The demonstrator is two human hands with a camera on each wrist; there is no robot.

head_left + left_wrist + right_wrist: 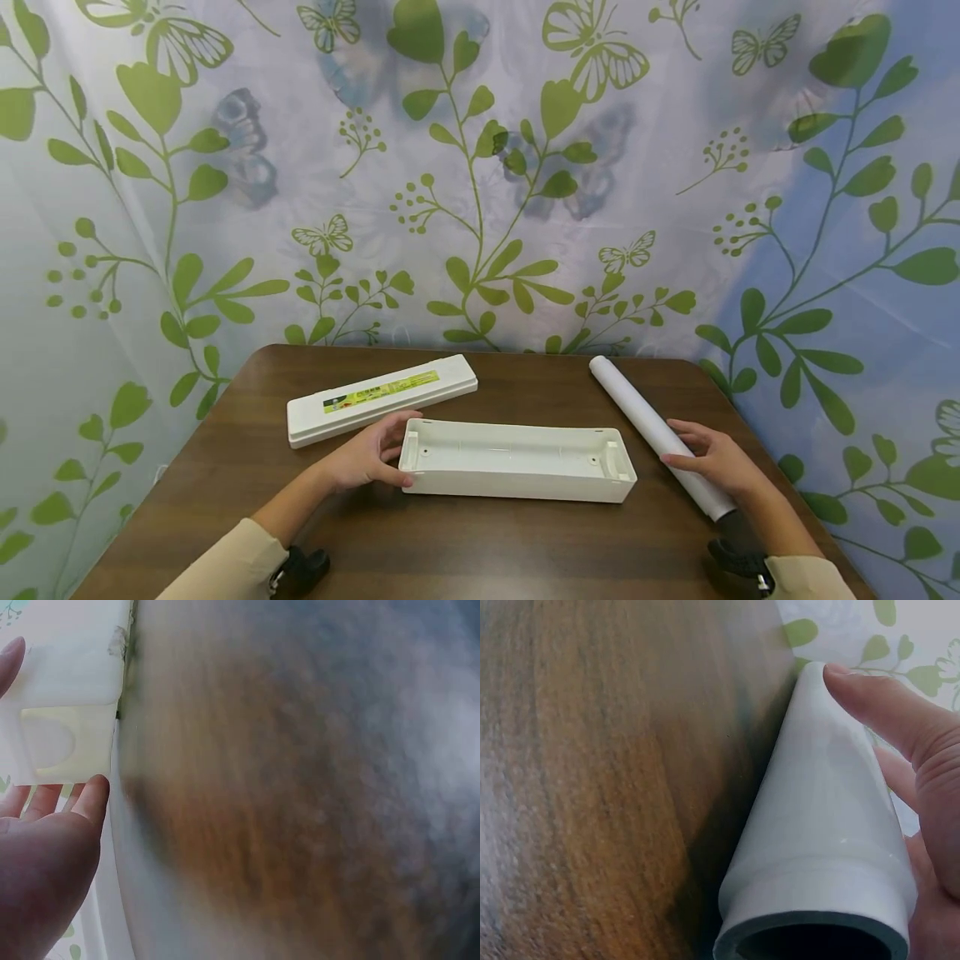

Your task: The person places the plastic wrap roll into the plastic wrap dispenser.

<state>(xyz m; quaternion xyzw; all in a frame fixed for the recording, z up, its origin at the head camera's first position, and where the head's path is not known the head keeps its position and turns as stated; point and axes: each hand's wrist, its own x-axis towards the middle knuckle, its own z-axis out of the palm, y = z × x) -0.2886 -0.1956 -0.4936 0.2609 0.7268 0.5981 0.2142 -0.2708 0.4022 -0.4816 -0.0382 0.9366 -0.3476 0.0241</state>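
A long white dispenser box (517,485) lies with its hollow side up at the middle of the table. My left hand (367,454) holds its left end, thumb at the near corner and fingers at the far side. The left wrist view shows that box end (90,742) close up, fingertips right at its edge. To the right, my right hand (716,458) grips a white roll of cling film (637,408) lying at a slant. In the right wrist view the thumb (877,701) lies along the roll, whose hollow core end faces the camera.
A white lid (450,386) with a yellow-green label lies at a slant behind the box on the left. Everything rests on a brown wooden table (525,550). A curtain (480,208) with leaves and butterflies hangs behind the table's far edge.
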